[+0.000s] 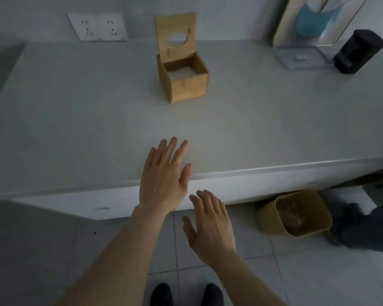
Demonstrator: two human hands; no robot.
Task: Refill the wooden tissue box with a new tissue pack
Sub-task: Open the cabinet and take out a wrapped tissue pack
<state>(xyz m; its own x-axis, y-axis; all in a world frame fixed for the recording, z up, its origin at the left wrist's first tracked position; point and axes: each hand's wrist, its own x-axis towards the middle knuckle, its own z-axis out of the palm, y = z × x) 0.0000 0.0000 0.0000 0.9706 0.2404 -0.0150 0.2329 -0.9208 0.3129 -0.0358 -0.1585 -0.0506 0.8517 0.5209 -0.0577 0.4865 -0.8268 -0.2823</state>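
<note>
A wooden tissue box (187,86) stands on the grey counter (97,129), near the back wall. Its lid (176,33), with a round hole, is flipped up against the wall. Something white lies inside the box at the bottom. My left hand (164,175) hovers flat over the counter's front edge, fingers spread, holding nothing. My right hand (210,224) is lower, in front of the counter's face, fingers apart and empty. Both hands are well short of the box. No separate tissue pack is in view.
A double wall socket (97,27) sits at the back left. At the back right stand a clear dispenser with blue liquid (307,34) and a black device (358,51). A tan waste bin (294,214) is on the tiled floor under the counter, beside a person's dark trouser leg (367,228).
</note>
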